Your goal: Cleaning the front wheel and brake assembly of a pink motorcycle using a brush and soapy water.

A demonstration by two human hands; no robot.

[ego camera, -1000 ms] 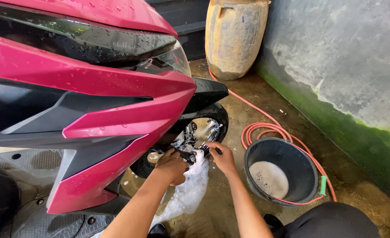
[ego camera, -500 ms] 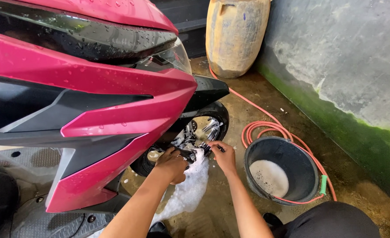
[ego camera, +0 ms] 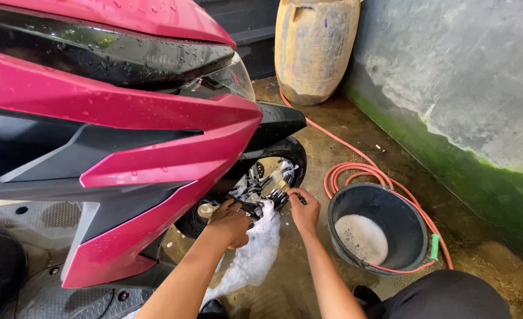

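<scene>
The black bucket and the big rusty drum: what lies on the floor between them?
In the head view, a coiled orange hose lies on the wet concrete floor between the black bucket and the rusty drum.

Both hands down at the soapy front wheel (ego camera: 267,177) of a wet pink scooter (ego camera: 131,136), left hand (ego camera: 229,221) on the foamy rim, right hand (ego camera: 304,210) pinching near the spokes, black bucket (ego camera: 379,230) of suds just beside, orange hose (ego camera: 356,171) coiled behind it
</scene>
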